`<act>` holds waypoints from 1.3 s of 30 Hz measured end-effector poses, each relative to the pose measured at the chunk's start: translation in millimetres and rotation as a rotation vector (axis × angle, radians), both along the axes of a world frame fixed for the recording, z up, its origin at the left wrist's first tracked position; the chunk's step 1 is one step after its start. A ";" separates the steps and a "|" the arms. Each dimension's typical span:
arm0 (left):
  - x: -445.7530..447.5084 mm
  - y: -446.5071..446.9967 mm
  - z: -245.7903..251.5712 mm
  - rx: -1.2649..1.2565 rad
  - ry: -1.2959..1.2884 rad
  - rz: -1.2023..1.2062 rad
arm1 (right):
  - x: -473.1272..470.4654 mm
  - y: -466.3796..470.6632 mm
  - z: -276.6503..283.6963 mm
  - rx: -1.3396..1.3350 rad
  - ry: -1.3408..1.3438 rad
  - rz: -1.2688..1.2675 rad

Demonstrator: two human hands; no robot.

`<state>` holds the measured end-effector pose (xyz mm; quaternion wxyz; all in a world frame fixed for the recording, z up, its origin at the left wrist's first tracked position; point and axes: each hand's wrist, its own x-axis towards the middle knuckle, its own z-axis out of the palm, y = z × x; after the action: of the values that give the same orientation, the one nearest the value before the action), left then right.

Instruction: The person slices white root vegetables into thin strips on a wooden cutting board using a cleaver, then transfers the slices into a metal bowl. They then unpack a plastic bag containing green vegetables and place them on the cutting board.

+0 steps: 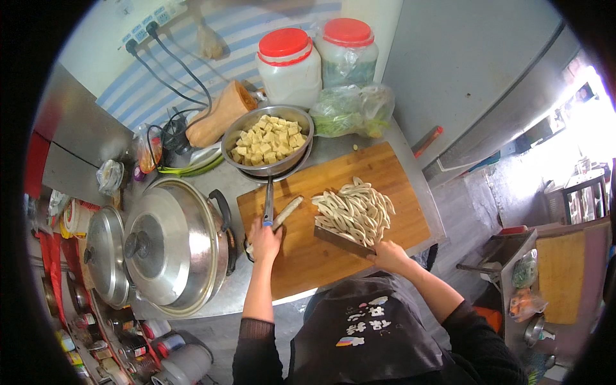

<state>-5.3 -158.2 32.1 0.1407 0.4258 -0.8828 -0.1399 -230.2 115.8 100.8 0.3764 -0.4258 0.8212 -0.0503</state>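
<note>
My right hand (pixel 389 256) is closed round the grip of a cleaver (pixel 342 241), its broad blade standing on edge along the near side of a heap of pale oval slices (pixel 355 209). The heap lies on a wooden cutting board (pixel 308 269). At the board's left edge is my left hand (pixel 265 243), by the end of a metal handle (pixel 269 202) and over a long pale stick-shaped food piece (pixel 288 210); which of the two it grips is unclear. Behind, a steel bowl (pixel 308 126) of yellowish cubes (pixel 269 139) sits on a round metal vessel.
Large lidded steel pots (pixel 166 245) stand left of the board. A cut butternut squash (pixel 214 120), green onions (pixel 197 166), red-lidded jars (pixel 288 67) and bagged greens (pixel 344 113) are at the back. A grey cabinet or refrigerator (pixel 462 72) rises right. Bottles and jars fill low shelves at left.
</note>
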 end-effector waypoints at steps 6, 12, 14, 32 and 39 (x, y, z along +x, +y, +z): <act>-36.9 -4.7 -5.5 0.320 0.157 -0.014 | -41.1 -21.0 1.2 0.001 0.129 0.065; -10.0 72.4 18.6 0.180 0.230 -0.221 | -61.2 -32.7 -5.6 -0.056 0.125 0.110; -21.6 99.9 16.1 0.204 0.204 -0.346 | -62.7 -32.6 -3.8 -0.071 0.115 0.120; -54.6 167.3 -19.1 -0.020 0.401 -0.555 | -49.4 13.6 2.2 -0.074 0.169 0.186; -53.7 167.9 -35.2 0.020 0.334 -0.538 | 3.1 28.6 18.8 -0.050 0.149 0.098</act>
<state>-59.0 9.8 -3.2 0.2374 0.1496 -0.9271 -0.2486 -227.1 144.3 119.6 0.3053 -0.4775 0.8236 -0.0205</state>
